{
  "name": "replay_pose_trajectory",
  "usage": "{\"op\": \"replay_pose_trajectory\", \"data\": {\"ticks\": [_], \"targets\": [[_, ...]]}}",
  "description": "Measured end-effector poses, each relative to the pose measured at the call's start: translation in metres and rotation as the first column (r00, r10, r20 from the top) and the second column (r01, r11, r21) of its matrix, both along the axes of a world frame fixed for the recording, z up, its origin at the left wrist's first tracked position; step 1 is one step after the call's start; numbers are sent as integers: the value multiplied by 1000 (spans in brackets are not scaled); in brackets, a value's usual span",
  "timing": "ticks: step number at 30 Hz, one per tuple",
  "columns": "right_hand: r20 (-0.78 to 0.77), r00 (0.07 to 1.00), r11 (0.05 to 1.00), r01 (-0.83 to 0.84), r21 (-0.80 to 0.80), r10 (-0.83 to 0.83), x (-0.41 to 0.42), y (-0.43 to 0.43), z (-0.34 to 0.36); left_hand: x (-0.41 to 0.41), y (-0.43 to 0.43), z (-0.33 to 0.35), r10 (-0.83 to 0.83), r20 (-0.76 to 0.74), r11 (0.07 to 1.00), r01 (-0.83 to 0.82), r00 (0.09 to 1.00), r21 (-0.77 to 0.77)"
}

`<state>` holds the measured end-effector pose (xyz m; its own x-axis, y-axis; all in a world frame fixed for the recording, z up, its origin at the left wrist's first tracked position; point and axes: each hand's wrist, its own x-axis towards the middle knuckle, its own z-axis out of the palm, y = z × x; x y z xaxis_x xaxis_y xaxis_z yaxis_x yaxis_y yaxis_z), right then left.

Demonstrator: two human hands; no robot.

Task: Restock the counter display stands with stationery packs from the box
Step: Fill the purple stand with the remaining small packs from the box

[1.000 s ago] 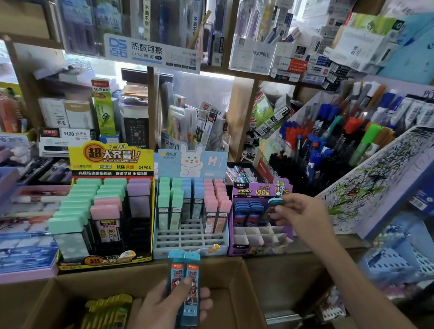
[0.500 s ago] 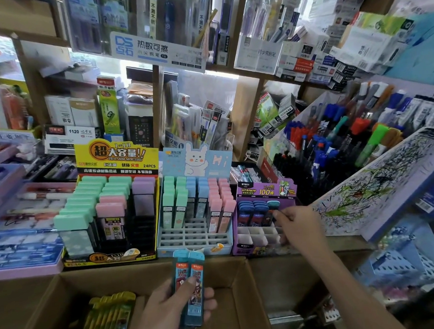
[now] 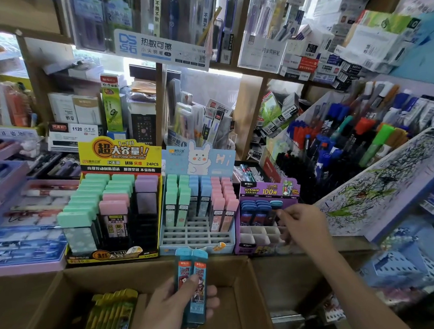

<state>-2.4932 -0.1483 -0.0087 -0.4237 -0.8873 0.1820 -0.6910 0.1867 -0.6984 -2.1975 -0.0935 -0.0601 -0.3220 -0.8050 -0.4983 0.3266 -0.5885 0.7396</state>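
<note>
marker rack (image 3: 335, 138) right | scribbled test pad (image 3: 378, 186) beside it | shelf sign (image 3: 159, 48) overhead

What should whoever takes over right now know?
Left hand holds two teal lead packs above the cardboard box.
Right hand pinches a teal-capped pack standing in the purple display stand's back row, beside blue-capped packs.
Done: back row stocked.
Left: the stand's front cells are empty; the two held packs go in next, probably. Yellow packs lie in the box.
</note>
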Motion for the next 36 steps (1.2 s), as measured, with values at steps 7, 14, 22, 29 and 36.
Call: {"op": "replay_pose_trajectory", "data": {"ticks": [7, 14, 22, 29, 36], "targets": [[-42, 999, 992, -25, -120, 20, 7, 15, 11, 2, -1, -3, 13, -59, 1000, -12, 998, 15], [217, 945, 970, -243, -32, 244, 60, 36, 7, -1, 1, -5, -4, -69, 1000, 2, 998, -25], [461, 800, 883, -464, 73, 383, 112, 40, -11, -2, 3, -4, -13, -40, 996, 9, 999, -93], [567, 762, 893, -439, 95, 314, 111, 38, -19, -2, 2, -6, -20, -22, 997, 18, 1000, -78], [558, 771, 944, -322, -74, 306, 76, 41, 1, 1, -3, -8, 32, -98, 997, -25, 995, 67]]}}
